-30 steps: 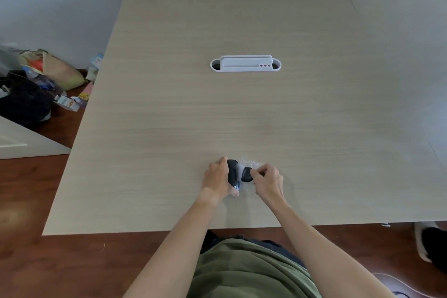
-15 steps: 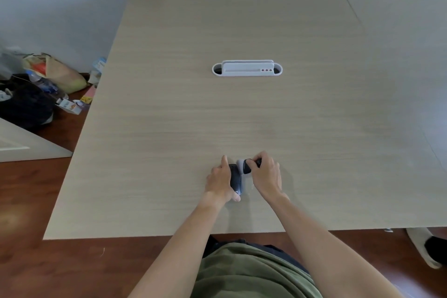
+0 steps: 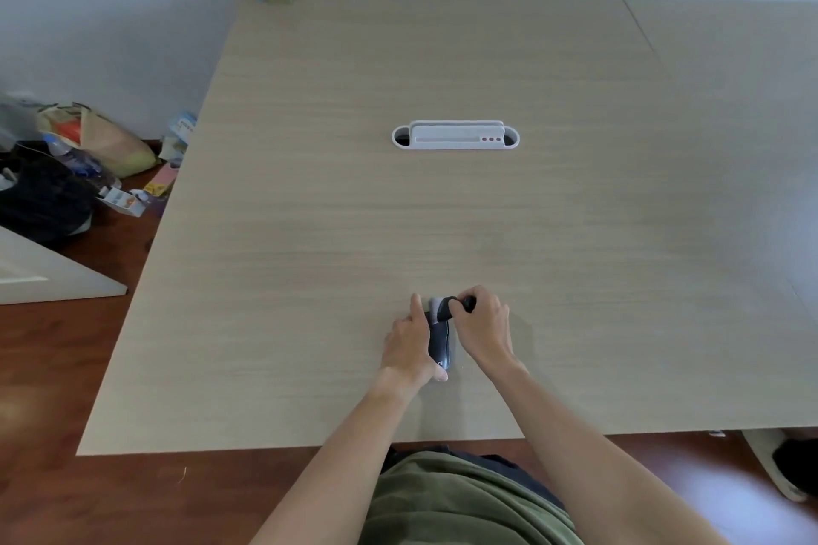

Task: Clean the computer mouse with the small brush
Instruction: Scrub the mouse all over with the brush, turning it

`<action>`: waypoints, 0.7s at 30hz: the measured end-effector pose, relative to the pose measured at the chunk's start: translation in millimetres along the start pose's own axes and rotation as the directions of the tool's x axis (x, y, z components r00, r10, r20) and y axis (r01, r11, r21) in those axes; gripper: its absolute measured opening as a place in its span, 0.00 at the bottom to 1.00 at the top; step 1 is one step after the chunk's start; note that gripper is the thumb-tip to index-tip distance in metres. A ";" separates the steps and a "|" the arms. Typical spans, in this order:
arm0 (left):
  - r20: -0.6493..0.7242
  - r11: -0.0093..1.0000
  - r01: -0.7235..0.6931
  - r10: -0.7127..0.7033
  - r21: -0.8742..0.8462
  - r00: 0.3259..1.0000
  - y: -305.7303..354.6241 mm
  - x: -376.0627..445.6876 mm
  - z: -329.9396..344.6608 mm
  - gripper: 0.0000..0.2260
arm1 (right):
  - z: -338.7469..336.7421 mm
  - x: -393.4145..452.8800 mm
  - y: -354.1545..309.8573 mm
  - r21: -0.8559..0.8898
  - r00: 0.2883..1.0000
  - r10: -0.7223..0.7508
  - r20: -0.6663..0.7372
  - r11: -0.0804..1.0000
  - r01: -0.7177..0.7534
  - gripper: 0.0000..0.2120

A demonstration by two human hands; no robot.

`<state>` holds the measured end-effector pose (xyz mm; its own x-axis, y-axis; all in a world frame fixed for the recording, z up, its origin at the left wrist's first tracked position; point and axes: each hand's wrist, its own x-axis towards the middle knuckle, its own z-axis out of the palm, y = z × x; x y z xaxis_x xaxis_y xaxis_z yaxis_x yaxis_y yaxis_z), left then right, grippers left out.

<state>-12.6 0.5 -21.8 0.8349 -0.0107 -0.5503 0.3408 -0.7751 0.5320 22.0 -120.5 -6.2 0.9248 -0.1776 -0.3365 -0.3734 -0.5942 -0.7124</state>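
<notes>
Wooden surface (image 3: 442, 212), near edge: computer mouse (image 3: 439, 345) lying lengthwise between both hands. Left hand (image 3: 409, 345) curled round mouse's left flank, steadying. Right hand (image 3: 484, 330) pinching small brush (image 3: 447, 308), bristles touching mouse's far end. Judged mid-brushing. Next stroke calls for light pressure, firm hold against slipping.

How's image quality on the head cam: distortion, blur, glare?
Head view: wide-angle bend bows the pale wood-grain table edges; lower right corner smears into blur; soft light, only a faint sheen at the table's right, weak shadows. The dark computer mouse and small black brush are small and soft, so bristle detail is unreadable.
</notes>
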 end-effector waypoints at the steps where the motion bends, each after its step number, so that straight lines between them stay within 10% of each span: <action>1: -0.002 1.000 -0.005 0.005 -0.002 1.000 -0.5 -0.3 -0.1 0.63 | 0.6 0.6 -1.9 0.017 1.000 -0.013 0.017 1.000 0.013 0.04; 11: -0.001 1.000 0.004 -0.004 0.009 1.000 -1.9 -3.7 -1.8 0.61 | -6.5 -4.1 2.3 0.038 0.998 0.004 -0.065 0.999 -0.001 0.03; 17: -0.025 0.999 0.046 -0.046 -0.013 0.999 5.1 -4.7 -2.4 0.61 | -11.1 -16.5 15.6 0.043 0.984 -0.065 0.165 0.997 0.058 0.03; 21: -0.042 0.998 0.066 -0.067 -0.017 0.997 6.8 -9.9 4.0 0.57 | -18.1 -19.9 20.6 0.005 1.000 -0.028 0.015 1.000 0.028 0.03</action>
<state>-20.3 -7.2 -15.3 0.8276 0.0678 -0.5573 0.4027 -0.7633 0.5052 -2.8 -143.4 -3.1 0.9336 -0.1495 -0.3256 -0.3479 -0.5951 -0.7245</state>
